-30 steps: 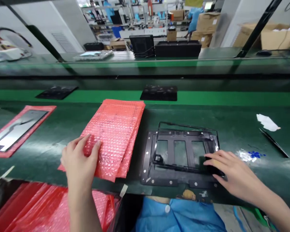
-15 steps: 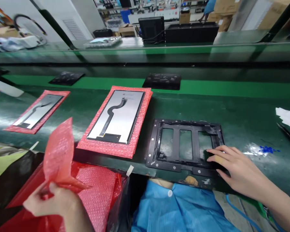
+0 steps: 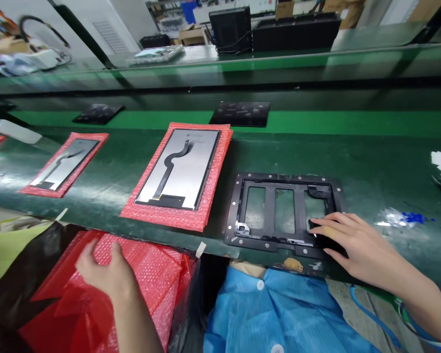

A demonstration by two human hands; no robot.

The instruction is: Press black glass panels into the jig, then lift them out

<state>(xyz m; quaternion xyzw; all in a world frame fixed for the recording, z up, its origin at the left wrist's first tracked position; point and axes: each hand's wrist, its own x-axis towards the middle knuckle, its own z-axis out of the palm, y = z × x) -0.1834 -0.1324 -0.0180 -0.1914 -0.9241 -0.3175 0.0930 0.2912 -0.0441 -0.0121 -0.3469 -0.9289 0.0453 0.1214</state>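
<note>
Head view: I'm seeing my left hand now lying open on the heap of red bubble-wrap bags, the bag it gripped let go; my right hand is still resting flat on the black metal frame jig, gripping nothing.

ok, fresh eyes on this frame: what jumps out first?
The red bubble-wrap sheet in the middle of the green bench, with a grey display panel lying on it, flex cable up. Just right of it sits a black frame fixture, with the right hand resting on its near right corner. Below the bench edge, the left hand lies flat on a heap of red bubble wrap.
</note>
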